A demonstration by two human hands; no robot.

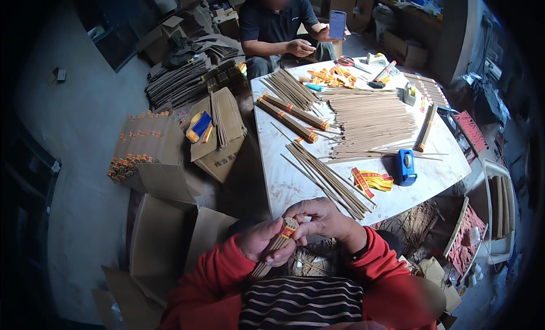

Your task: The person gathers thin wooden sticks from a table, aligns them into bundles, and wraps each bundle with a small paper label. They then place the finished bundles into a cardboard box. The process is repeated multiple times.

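Left fingers grip a stick bundle; right fingers, perhaps pinching, touch its band.

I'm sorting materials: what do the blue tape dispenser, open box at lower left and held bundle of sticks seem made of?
Blue tape dispenser: probably plastic, smooth, by its even, bright colour. Open box: matte brown cardboard, by its folded flaps. Bundle of sticks: dull brown, perhaps wood or pressed powder; which is unclear.
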